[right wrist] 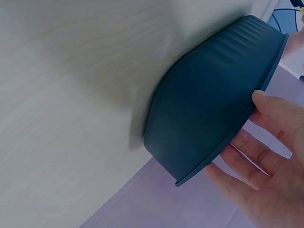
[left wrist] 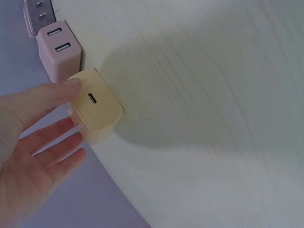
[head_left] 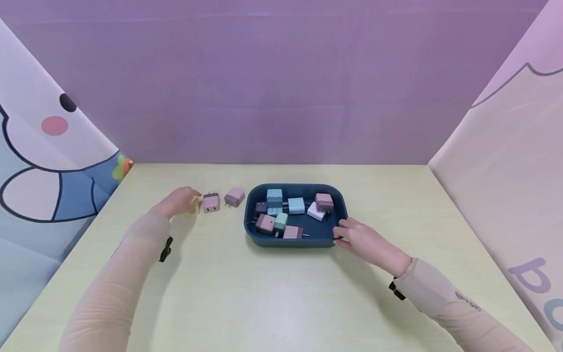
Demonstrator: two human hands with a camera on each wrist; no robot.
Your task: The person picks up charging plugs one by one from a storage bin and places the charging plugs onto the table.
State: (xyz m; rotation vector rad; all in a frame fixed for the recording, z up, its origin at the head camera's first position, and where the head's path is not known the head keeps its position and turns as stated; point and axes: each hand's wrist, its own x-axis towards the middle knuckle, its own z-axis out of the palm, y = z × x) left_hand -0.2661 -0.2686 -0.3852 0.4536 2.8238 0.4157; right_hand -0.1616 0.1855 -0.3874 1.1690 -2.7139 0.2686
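My left hand (head_left: pixel 177 201) pinches a yellow charger plug (left wrist: pixel 102 105) between the thumb and fingers, at the left end of a short row on the table. In the left wrist view its face with one small oval port is turned to the camera. Right beside it stands a pink charger plug (head_left: pixel 211 203) with two USB slots. Another pink charger plug (head_left: pixel 235 196) lies farther right, prongs toward the front. My right hand (head_left: pixel 365 240) grips the front right corner of a dark blue plastic basket (right wrist: pixel 204 85), thumb and fingertips at its rim.
Inside the basket lie several charger plugs, among them a light blue one (head_left: pixel 296 206), a white one (head_left: pixel 315 212), a green one (head_left: pixel 280 222) and a pink one (head_left: pixel 324 201). A purple cloth wall (head_left: pixel 281 88) rises behind the table (head_left: pixel 264 303), with printed cloth on both sides.
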